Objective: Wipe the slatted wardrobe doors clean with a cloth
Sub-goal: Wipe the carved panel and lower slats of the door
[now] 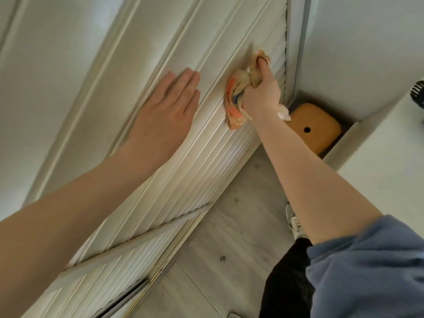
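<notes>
A white slatted wardrobe door [197, 161] runs diagonally through the view. My right hand [261, 95] grips a bunched yellow and orange cloth [238, 92] and presses it against the slats near the door's right edge. My left hand [167, 106] lies flat on the door frame to the left of the cloth, fingers straight and together. A second slatted door panel [110, 274] sits lower left.
An orange stool [314, 127] with a hole in its seat stands in the gap between the wardrobe and a white cabinet [376, 157] on the right. Grey wood-look floor [229, 237] lies below, with my shoe [294, 223] on it. A dark object [418, 90] shows at far right.
</notes>
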